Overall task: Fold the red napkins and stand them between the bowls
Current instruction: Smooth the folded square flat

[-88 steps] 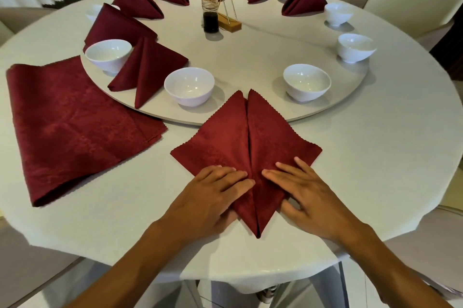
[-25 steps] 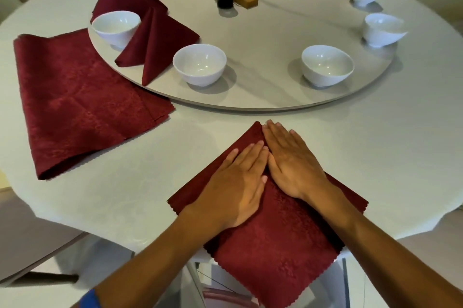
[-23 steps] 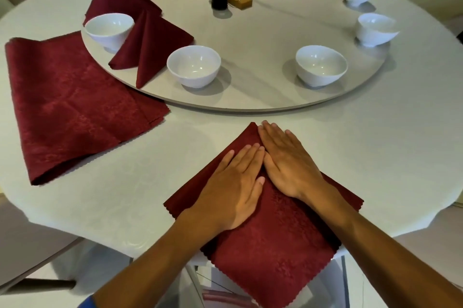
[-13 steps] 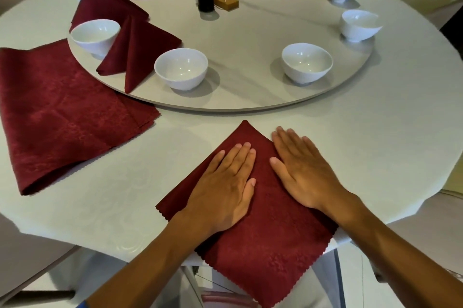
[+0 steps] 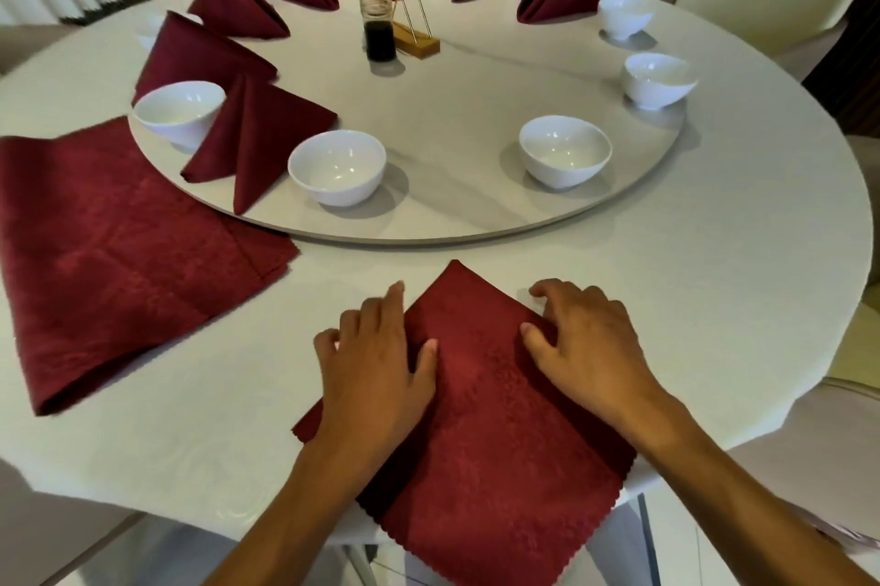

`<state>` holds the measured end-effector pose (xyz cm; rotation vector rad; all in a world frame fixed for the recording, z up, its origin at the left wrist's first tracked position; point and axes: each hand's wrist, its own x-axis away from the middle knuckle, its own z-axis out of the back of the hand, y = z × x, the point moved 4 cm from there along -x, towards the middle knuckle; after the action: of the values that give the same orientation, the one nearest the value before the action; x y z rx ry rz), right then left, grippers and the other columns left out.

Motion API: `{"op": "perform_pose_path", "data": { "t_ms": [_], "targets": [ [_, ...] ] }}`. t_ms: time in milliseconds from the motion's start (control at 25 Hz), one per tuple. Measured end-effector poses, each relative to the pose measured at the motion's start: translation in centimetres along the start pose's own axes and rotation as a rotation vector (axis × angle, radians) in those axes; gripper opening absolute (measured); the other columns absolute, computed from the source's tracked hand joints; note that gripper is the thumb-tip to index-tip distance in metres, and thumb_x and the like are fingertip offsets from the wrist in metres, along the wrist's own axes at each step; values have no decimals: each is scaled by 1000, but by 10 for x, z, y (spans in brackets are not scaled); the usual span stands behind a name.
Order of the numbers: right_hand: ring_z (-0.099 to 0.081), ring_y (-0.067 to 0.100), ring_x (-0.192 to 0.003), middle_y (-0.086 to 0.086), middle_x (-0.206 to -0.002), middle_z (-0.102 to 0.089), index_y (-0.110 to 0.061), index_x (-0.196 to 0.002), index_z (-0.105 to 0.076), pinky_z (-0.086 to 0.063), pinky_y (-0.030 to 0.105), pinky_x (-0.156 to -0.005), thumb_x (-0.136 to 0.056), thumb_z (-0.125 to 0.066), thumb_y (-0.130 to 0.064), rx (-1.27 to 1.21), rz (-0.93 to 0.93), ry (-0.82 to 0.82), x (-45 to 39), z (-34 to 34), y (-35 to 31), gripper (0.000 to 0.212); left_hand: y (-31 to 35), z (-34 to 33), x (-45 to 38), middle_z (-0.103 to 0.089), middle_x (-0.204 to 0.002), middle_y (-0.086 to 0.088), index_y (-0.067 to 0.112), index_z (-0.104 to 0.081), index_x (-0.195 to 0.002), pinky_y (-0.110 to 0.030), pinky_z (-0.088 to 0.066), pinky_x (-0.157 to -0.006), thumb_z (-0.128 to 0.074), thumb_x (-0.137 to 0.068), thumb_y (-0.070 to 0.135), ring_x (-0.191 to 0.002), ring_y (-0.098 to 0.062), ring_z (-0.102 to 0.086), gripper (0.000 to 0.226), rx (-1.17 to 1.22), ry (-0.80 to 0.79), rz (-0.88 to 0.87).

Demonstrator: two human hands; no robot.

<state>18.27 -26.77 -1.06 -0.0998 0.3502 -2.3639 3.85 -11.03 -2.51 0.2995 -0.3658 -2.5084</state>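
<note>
A red napkin (image 5: 481, 399) folded into a diamond lies at the near table edge, its lower corner hanging over. My left hand (image 5: 376, 366) sits on its left edge, thumb on the cloth and fingers curled at the rim. My right hand (image 5: 588, 347) grips the right edge, fingers curled and thumb on top. On the turntable (image 5: 452, 223), one white bowl (image 5: 337, 166) and another white bowl (image 5: 564, 149) stand with bare space between them. A folded napkin (image 5: 257, 133) stands between the left one and a third bowl (image 5: 178, 111).
A pile of flat red napkins (image 5: 119, 252) lies on the tablecloth at the left. More folded napkins and bowls ring the far side of the turntable. A dark sauce bottle (image 5: 379, 23) and a wooden stand (image 5: 415, 43) sit near its middle. Cream chairs surround the table.
My hands have slid apart from the napkin's middle to its left and right edges, and the fingers have curled. Earlier the napkin was turned over and smoothed flat.
</note>
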Motion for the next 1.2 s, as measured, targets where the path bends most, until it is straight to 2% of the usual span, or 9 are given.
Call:
{"op": "perform_pose_path", "data": {
  "t_ms": [160,240,320,400,520,600,720,1080,1200],
  "targets": [
    [-65,16,-81,-8,-84,-67,-25,-88,-65,-50,30,-71,-86,-67,-31,-412,-173,-304,-20,6,2,7,-17,7,-14,-60,-105,9,29,-59,-109,-35,-47,-89,-67,-89,40,-99,-15,-57,24,303,-300,119],
    [-64,11,-68,-4,-76,-68,-18,-84,-64,-49,26,-63,-89,-68,-25,-674,-197,-357,-19,13,2,10,-12,17,-16,-61,-87,11,30,-55,-90,-29,-47,-74,-66,-91,30,-83,-10,-59,11,489,-288,78],
    [-60,12,-62,0,-72,-66,-14,-86,-60,-48,24,-59,-92,-67,-22,-831,-191,-305,-28,23,3,12,-9,24,-34,-62,-83,13,30,-53,-89,-27,-46,-71,-64,-92,25,-79,-6,-60,12,561,-223,9],
    [-64,14,-62,2,-77,-70,-12,-92,-60,-52,24,-60,-92,-67,-20,-854,-218,-231,-49,29,11,11,-12,28,-70,-65,-88,11,29,-58,-92,-28,-47,-75,-66,-90,27,-83,-8,-61,9,501,-202,-17],
    [-72,23,-80,8,-92,-75,-9,-100,-69,-60,35,-79,-91,-67,-26,-775,-263,-292,-75,26,22,19,-27,28,-107,-69,-79,6,19,-69,-90,-24,-48,-68,-66,-92,24,-73,-10,-63,6,560,-417,130],
    [-70,20,-75,10,-89,-75,-3,-96,-71,-59,32,-76,-93,-65,-28,-730,-250,-351,-79,23,24,26,-35,25,-106,-68,-66,9,14,-71,-86,-20,-46,-65,-66,-92,14,-62,-3,-61,8,646,-496,139],
    [-69,19,-72,11,-86,-75,1,-94,-71,-58,29,-70,-92,-66,-20,-708,-240,-371,-82,20,25,22,-42,20,-102,-62,-57,9,13,-70,-86,-18,-45,-66,-72,-87,9,-55,2,-56,5,685,-458,126],
    [-74,18,-83,1,-89,-77,-21,-101,-76,-60,30,-76,-91,-67,-14,-794,-278,-374,-81,19,14,16,-30,17,-100,-75,-89,-11,11,-76,-89,-38,-59,-82,-71,-87,16,-78,-22,-71,7,696,-478,234],
    [-73,13,-76,-3,-84,-76,-25,-92,-77,-58,28,-74,-90,-68,-13,-829,-250,-204,-63,33,12,15,-17,31,-92,-72,-74,4,16,-75,-83,-30,-55,-71,-70,-87,12,-66,-6,-63,7,676,-327,95]
  ]
}}
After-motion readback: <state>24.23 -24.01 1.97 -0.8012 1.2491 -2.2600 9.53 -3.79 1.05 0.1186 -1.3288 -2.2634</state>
